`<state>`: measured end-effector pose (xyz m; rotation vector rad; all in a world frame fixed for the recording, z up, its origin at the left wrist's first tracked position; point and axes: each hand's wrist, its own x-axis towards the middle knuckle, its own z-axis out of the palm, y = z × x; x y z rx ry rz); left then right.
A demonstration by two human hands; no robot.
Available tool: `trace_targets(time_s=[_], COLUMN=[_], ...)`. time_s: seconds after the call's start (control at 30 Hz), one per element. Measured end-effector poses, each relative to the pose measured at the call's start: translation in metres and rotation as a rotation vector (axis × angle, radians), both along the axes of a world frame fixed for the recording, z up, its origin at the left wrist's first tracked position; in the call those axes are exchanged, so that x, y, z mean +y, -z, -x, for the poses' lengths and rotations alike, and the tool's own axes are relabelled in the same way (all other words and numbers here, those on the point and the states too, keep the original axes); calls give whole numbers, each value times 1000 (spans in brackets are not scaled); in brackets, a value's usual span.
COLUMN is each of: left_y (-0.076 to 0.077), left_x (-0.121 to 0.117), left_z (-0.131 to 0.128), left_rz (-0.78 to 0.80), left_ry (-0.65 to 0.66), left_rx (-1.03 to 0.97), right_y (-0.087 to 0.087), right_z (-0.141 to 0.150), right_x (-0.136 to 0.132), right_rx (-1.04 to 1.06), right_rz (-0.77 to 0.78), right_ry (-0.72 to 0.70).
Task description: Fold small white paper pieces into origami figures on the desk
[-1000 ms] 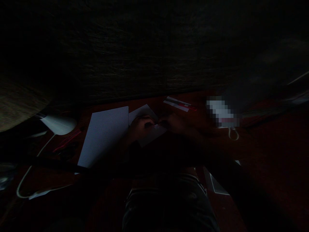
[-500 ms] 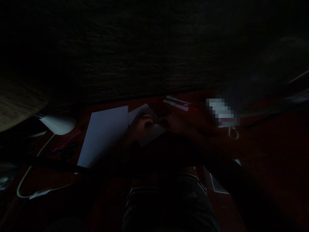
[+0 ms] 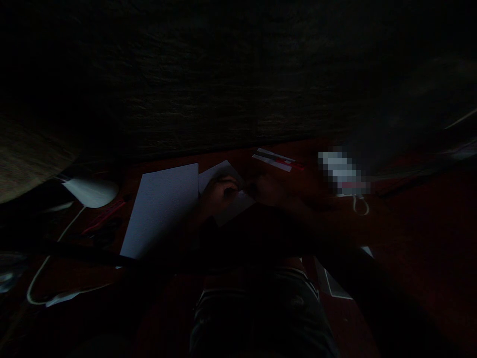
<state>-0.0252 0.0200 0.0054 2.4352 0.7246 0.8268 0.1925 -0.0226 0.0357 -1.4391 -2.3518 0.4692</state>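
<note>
Head view, very dark: paper (image 3: 234,211) just right of the sheet (image 3: 164,206), on the table (image 3: 238,156), edges either touching or barely apart, cannot tell which. Left hand (image 3: 220,191) on the paper, nearer the sheet, fingers curled. Right hand (image 3: 267,189) farther right of the sheet, fingers bent inward, close to those of the left. Pinching the paper or merely pressing it: cannot tell for either hand, too much shadow.

As for progress, judged partway: paper already laid out beside the sheet and under the fingers, handling apparently not finished. Pale spot (image 3: 241,192) between the fingertips, perhaps a raised edge, perhaps not. Any crease, cut or join made so far: too dim to make out. One piece or two beneath the fingers: also unclear. Amount left to do: cannot say.

Beyond the paper, right of the sheet, a strip (image 3: 276,165) with a red-and-dark stick (image 3: 288,162) lying over it, apart from the fingers, not in use now. Well right of the sheet, a pixelated item (image 3: 342,173), unreadable. Left of the sheet, a white lamp (image 3: 92,193), by the look of it, with a cord (image 3: 67,229).
</note>
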Motion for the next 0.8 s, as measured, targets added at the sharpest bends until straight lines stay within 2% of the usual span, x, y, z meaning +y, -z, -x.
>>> trace_targets(time_s=[0.37, 0.6, 0.8], left_y=[2, -3, -5], left_x=[2, -3, -4], left_z=[-1, -2, -3], left_rz=[19, 109, 120], left_ry=[-22, -133, -131], left_rx=[-10, 33, 45], right_y=[4, 5, 11], right_z=[-2, -3, -4], right_x=[3, 2, 5], right_rx=[-6, 37, 101], right_rz=[-10, 37, -21], right_ry=[-9, 11, 1])
